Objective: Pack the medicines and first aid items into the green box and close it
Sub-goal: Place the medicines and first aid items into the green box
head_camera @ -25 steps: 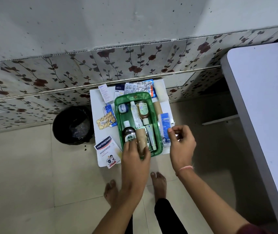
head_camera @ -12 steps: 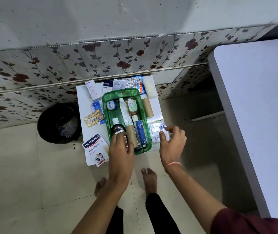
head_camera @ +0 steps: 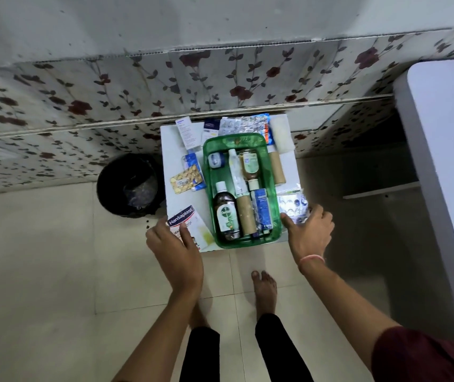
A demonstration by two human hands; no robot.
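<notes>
Head view: green box [head_camera: 241,139] sits mid-desk [head_camera: 187,199], lid not on, approx half packed w/ Dettol bottle [head_camera: 226,216], brown bandage roll [head_camera: 246,215], blue tube box [head_camera: 261,209], small jar [head_camera: 215,160], amber bottle [head_camera: 250,164]. Still outside: Hansaplast box [head_camera: 185,220], yellow pill strip [head_camera: 185,180], foil strips [head_camera: 243,124] at back, another roll [head_camera: 277,167], silver blister pack [head_camera: 293,204]. Left hand [head_camera: 177,250] lies open-fingered on the Hansaplast box, no grip closed yet. Right hand [head_camera: 309,235] rests over the blister pack's near edge; can't tell if it's pinched. Vs 0.5 s ago: left hand has left the Dettol bottle and moved to the Hansaplast box.
</notes>
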